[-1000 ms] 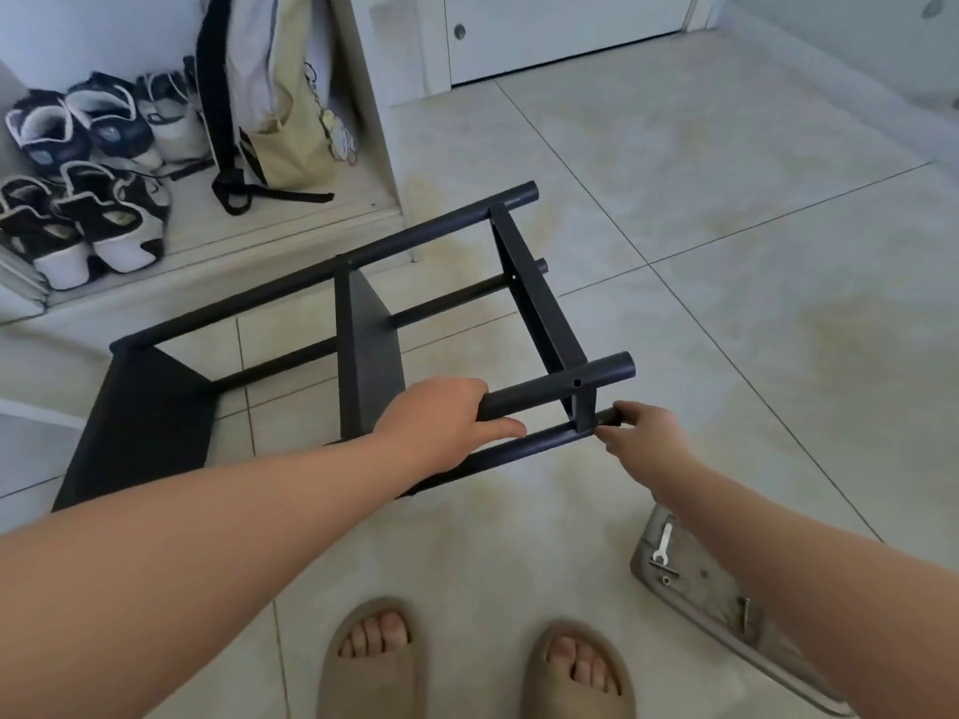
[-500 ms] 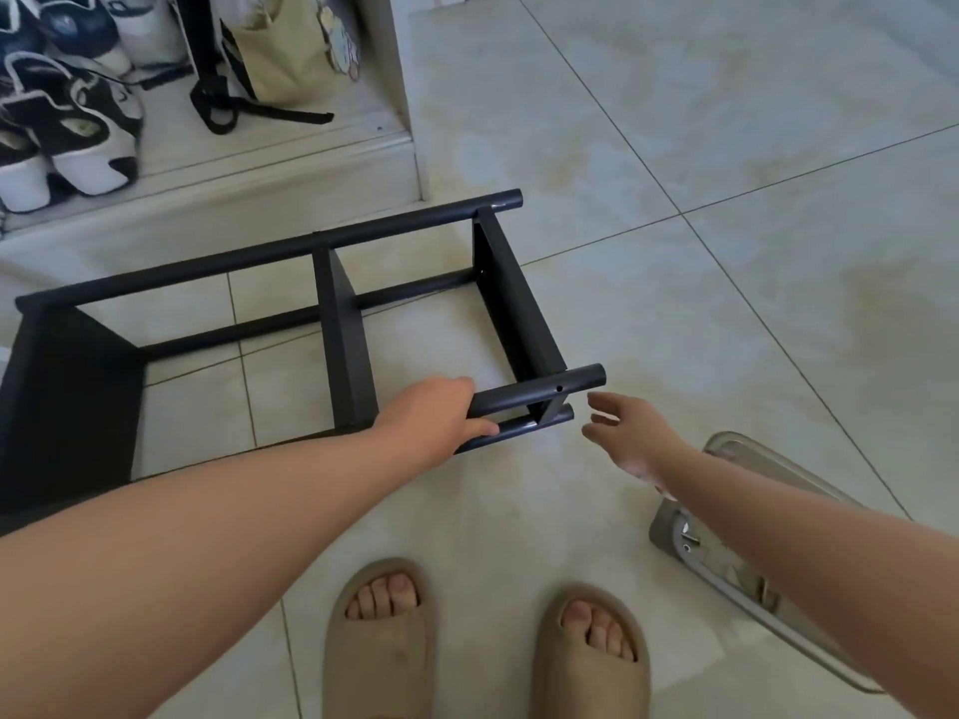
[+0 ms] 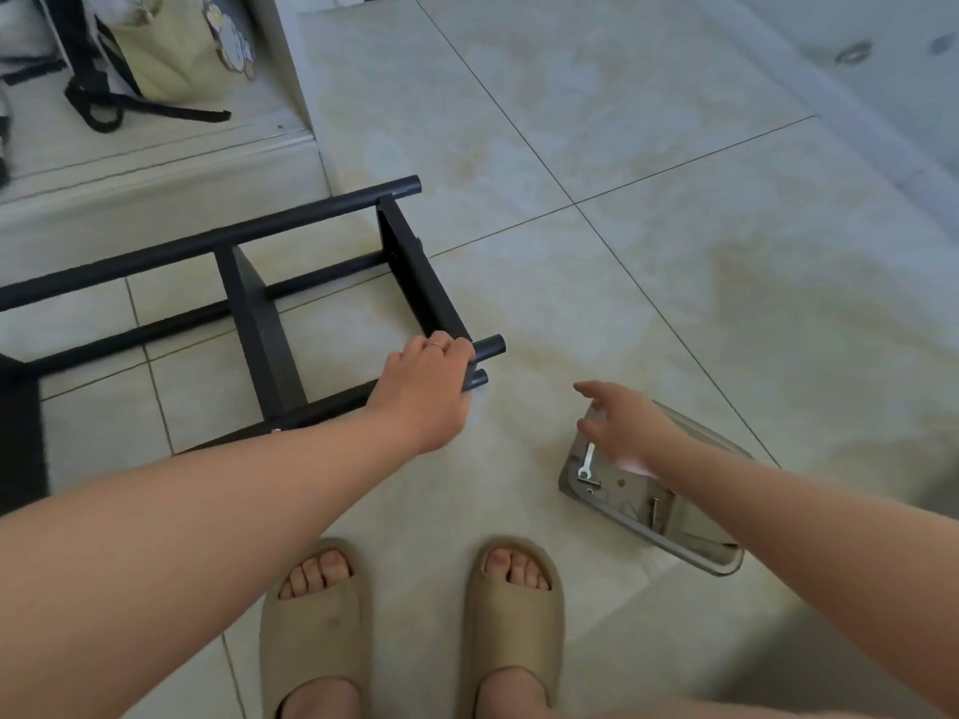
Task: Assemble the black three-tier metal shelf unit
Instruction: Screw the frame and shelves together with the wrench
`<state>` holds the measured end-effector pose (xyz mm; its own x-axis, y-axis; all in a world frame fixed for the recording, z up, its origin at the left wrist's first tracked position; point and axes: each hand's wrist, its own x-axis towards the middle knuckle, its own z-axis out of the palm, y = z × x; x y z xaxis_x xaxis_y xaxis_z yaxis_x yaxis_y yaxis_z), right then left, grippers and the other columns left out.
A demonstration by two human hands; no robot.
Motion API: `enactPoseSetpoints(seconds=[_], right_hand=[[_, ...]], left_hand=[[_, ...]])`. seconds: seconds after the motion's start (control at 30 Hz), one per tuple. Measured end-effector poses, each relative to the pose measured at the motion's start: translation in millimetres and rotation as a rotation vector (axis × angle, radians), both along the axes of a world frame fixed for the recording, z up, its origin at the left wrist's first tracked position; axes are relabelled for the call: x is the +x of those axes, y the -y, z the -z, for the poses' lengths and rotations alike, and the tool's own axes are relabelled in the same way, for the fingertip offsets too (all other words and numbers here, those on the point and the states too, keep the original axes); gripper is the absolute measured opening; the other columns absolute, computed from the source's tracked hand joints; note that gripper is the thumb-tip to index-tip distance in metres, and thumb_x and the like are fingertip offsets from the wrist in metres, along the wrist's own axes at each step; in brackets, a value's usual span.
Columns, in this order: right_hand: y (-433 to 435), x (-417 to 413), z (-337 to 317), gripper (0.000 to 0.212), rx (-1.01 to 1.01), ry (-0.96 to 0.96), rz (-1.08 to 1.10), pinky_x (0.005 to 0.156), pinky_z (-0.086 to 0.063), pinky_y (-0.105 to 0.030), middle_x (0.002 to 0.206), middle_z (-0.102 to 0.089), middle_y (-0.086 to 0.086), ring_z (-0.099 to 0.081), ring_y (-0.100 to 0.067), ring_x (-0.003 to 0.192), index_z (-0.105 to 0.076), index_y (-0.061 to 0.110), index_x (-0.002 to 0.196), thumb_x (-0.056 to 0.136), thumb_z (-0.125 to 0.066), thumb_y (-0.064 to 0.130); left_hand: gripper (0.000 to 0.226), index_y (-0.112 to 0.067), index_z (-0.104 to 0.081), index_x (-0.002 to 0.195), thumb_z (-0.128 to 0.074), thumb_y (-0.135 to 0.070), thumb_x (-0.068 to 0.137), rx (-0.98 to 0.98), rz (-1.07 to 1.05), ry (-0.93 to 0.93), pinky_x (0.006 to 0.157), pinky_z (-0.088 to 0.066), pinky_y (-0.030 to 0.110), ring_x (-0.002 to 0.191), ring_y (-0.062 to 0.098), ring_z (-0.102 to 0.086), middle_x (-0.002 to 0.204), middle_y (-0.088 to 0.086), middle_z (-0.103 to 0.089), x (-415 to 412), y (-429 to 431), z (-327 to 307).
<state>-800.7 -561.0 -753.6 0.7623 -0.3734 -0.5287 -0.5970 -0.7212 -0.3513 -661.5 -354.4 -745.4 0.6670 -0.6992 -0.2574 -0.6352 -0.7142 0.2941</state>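
Note:
The black metal shelf unit (image 3: pixel 249 303) lies on its side on the tiled floor, its round posts pointing right. My left hand (image 3: pixel 428 386) grips the near post close to its right end, fingers curled over it. My right hand (image 3: pixel 622 425) hovers with relaxed fingers over a clear plastic tray (image 3: pixel 716 557) on the floor to the right. A small silver wrench (image 3: pixel 586 461) and a few bolts (image 3: pixel 655 511) lie in the tray. Nothing is in my right hand.
My two feet in beige slides (image 3: pixel 316 630) stand at the bottom centre. A white cabinet (image 3: pixel 155 163) with a pale bag (image 3: pixel 171 49) and black straps is at the upper left. Bare tiled floor (image 3: pixel 674 225) stretches to the right and beyond.
My right hand let go of the post's end and moved right and down over the tray. The shelf unit was lowered toward the floor. My left hand slid toward the post's end.

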Motion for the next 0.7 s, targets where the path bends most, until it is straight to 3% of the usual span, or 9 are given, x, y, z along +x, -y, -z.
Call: enactPoseSetpoints(seconds=[0.13, 0.23, 0.4, 0.53, 0.6, 0.7], right_hand=[[28, -44, 14, 0.033, -0.047, -0.030, 0.038, 0.097, -0.048, -0.033, 0.130, -0.064, -0.005, -0.061, -0.024, 0.115, -0.061, 0.014, 0.132, 0.100, -0.055, 0.022], [41, -70, 32, 0.026, -0.038, -0.070, 0.089, 0.091, -0.051, -0.032, 0.118, -0.070, -0.005, -0.064, -0.023, 0.105, -0.066, 0.013, 0.120, 0.099, -0.053, 0.018], [48, -84, 74, 0.027, 0.046, -0.117, 0.132, 0.096, -0.050, -0.030, 0.118, -0.070, -0.003, -0.065, -0.021, 0.109, -0.068, 0.015, 0.122, 0.098, -0.056, 0.017], [43, -74, 103, 0.025, 0.083, -0.147, 0.052, 0.094, -0.050, -0.035, 0.115, -0.071, -0.006, -0.064, -0.026, 0.109, -0.069, 0.015, 0.117, 0.093, -0.064, 0.017], [40, -68, 113, 0.025, 0.068, -0.163, -0.018, 0.088, -0.052, -0.037, 0.114, -0.071, -0.006, -0.065, -0.029, 0.107, -0.069, 0.017, 0.115, 0.090, -0.065, 0.018], [39, -61, 122, 0.024, 0.003, -0.207, -0.100, 0.084, -0.053, -0.039, 0.116, -0.069, -0.008, -0.064, -0.032, 0.106, -0.065, 0.019, 0.114, 0.090, -0.062, 0.022]], left_hand=[[0.042, -0.018, -0.043, 0.137, -0.052, -0.035, 0.099, 0.023, 0.062, -0.401, 0.103, -0.043, 0.043, 0.126, 0.023, -0.049, 0.143, 0.004, -0.045, -38, 33, 17], [0.051, -0.016, -0.039, 0.145, -0.052, -0.038, 0.101, 0.015, -0.018, -0.575, 0.107, -0.040, 0.039, 0.130, 0.026, -0.048, 0.146, 0.007, -0.046, -65, 58, 37], [0.049, -0.014, -0.039, 0.147, -0.046, -0.037, 0.104, 0.016, -0.110, -0.737, 0.098, -0.042, 0.032, 0.124, 0.027, -0.054, 0.136, 0.010, -0.056, -87, 83, 60], [0.032, -0.017, -0.050, 0.131, -0.052, -0.029, 0.102, -0.014, -0.201, -0.795, 0.095, -0.050, 0.039, 0.107, 0.029, -0.064, 0.118, 0.009, -0.063, -97, 90, 72], [0.017, -0.023, -0.051, 0.116, -0.055, -0.028, 0.100, -0.032, -0.242, -0.814, 0.087, -0.053, 0.037, 0.099, 0.027, -0.068, 0.109, 0.007, -0.066, -97, 93, 76], [0.013, -0.022, -0.052, 0.110, -0.058, -0.025, 0.098, -0.058, -0.299, -0.863, 0.062, -0.047, 0.026, 0.081, 0.021, -0.071, 0.101, 0.008, -0.068, -96, 95, 76]])
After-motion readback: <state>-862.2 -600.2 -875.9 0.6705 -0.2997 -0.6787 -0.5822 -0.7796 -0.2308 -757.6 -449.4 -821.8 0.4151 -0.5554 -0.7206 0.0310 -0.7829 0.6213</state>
